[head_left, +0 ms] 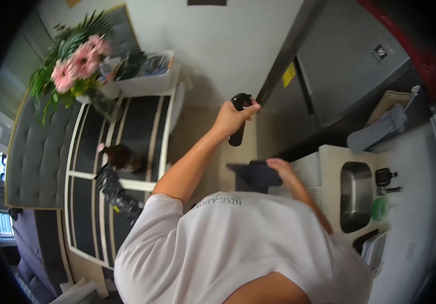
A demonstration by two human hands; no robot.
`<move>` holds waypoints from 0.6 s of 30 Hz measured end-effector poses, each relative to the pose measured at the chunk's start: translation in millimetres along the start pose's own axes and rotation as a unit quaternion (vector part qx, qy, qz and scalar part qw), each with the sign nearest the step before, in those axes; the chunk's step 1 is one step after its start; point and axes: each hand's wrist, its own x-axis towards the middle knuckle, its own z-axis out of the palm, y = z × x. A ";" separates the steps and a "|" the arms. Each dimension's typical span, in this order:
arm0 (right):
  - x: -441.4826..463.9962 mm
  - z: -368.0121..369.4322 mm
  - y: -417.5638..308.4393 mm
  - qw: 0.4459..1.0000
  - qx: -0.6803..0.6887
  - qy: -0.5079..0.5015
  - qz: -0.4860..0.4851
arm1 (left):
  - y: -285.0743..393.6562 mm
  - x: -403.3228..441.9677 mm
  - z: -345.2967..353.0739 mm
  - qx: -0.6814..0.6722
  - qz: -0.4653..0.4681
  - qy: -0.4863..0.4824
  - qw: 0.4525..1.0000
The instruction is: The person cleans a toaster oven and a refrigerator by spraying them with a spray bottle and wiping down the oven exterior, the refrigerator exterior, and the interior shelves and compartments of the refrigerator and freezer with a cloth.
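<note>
My left hand is closed around a black spray bottle, held upright out in front of me near the edge of the large grey fridge. Its fingers wrap the neck, close under the black top. Lower and to the right, my right hand grips a dark grey cloth by its edge. The cloth hangs in front of my shirt, slightly blurred, apart from the bottle.
To my left stands a white-framed table with a brown bottle, a black bag, pink flowers and a filled plastic bin. A steel sink is on my right; grey gloves hang nearby.
</note>
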 end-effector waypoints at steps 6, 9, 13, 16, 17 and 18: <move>-8.5 -69.6 10.4 0.998 0.063 0.018 0.022 | 33.9 104.6 143.0 0.037 0.051 -0.050 0.997; 2.1 -96.7 30.4 0.995 0.090 0.027 0.018 | 33.6 158.9 177.8 0.028 0.044 -0.018 0.998; 2.5 -116.3 24.7 0.987 0.130 0.065 0.062 | 32.4 202.2 187.1 0.058 -0.016 -0.019 0.998; 5.9 -121.2 19.4 0.981 0.159 0.086 0.073 | 13.1 227.7 180.4 0.064 0.006 -0.012 0.998; 8.3 -120.4 17.7 0.979 0.170 0.089 0.070 | 6.0 236.3 175.9 0.038 0.006 -0.014 0.999; 12.1 -118.3 11.8 0.977 0.162 0.110 0.084 | 7.7 242.9 172.5 0.027 -0.001 -0.020 0.999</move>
